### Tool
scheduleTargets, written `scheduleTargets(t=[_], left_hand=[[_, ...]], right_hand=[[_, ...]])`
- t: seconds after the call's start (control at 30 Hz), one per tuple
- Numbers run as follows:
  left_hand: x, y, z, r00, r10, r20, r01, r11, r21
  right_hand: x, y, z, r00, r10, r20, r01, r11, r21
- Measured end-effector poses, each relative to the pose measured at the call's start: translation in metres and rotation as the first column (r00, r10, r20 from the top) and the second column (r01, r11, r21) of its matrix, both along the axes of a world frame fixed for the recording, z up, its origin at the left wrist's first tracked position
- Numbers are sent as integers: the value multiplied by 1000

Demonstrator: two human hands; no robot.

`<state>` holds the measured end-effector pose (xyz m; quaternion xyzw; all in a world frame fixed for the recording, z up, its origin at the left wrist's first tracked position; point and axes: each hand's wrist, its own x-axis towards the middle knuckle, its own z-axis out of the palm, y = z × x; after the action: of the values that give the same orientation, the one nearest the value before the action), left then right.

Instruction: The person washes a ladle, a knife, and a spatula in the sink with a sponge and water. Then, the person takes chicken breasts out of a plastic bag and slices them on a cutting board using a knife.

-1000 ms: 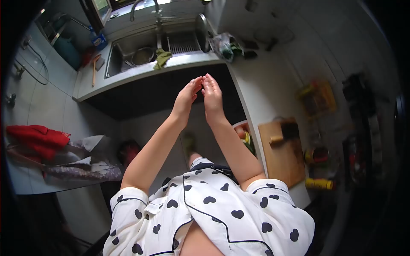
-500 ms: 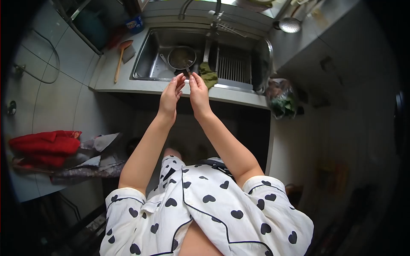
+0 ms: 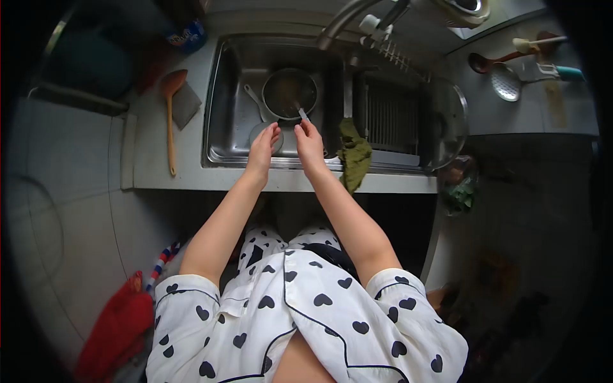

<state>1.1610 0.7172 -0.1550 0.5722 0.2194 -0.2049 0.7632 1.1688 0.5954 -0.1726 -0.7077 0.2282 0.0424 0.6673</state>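
My left hand (image 3: 261, 152) hovers over the front of the left sink basin (image 3: 230, 137), fingers stretched out, palm turned inward. Opposite it, my right hand (image 3: 309, 148) also has its fingers extended, with a gap between the two palms. Neither holds anything. Just beyond my right fingertips is the handle (image 3: 302, 114) of a round pot (image 3: 313, 105) in the basin; whether they touch I cannot tell. A pale-handled utensil (image 3: 254, 97) leans beside the pot. Partly behind my left hand lies a round, flat, clear or pale item (image 3: 276, 143).
A green cloth (image 3: 355, 156) drapes over the sink's front edge. The right basin holds a drying rack (image 3: 391, 121), with a glass lid (image 3: 454, 121) upright beside it. A spatula (image 3: 171, 96) lies left; the faucet (image 3: 341, 25) arches behind. A skimmer (image 3: 506, 83) is at the right.
The view has moved closer to the sink, and my hands now reach over the basin's front edge instead of the counter edge. They are slightly farther apart.
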Motion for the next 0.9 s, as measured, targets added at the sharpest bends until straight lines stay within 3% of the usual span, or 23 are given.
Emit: scheduleTargets(t=[0.2, 0.3, 0.4, 0.5, 0.53, 0.63, 0.7, 0.9], left_hand=[[59, 28, -82, 984, -66, -162, 95, 979, 179], [78, 36, -99, 994, -67, -89, 85, 972, 219], [85, 36, -90, 998, -3, -59, 13, 983, 184], [82, 33, -101, 997, 1, -76, 10, 991, 137], [80, 29, -97, 996, -8, -90, 19, 992, 124], [74, 24, -96, 995, 11, -98, -4, 998, 67], [74, 23, -95, 995, 34, -92, -30, 998, 46], [85, 57, -59, 968, 251, 9, -251, 968, 19]], right_hand=[[44, -16, -90, 979, 34, -203, -121, 894, -431], [51, -26, -120, 975, 41, -218, -176, 740, -649], [64, -27, -119, 898, 57, -436, -320, 765, -559], [68, -20, -128, 897, 21, -441, -325, 708, -627], [69, -17, -131, 920, 50, -389, -330, 635, -699], [73, 0, -119, 976, 140, -165, -215, 685, -696], [77, 18, -111, 973, 192, -132, -232, 772, -592], [102, 90, -56, 932, 361, 37, -311, 846, -433]])
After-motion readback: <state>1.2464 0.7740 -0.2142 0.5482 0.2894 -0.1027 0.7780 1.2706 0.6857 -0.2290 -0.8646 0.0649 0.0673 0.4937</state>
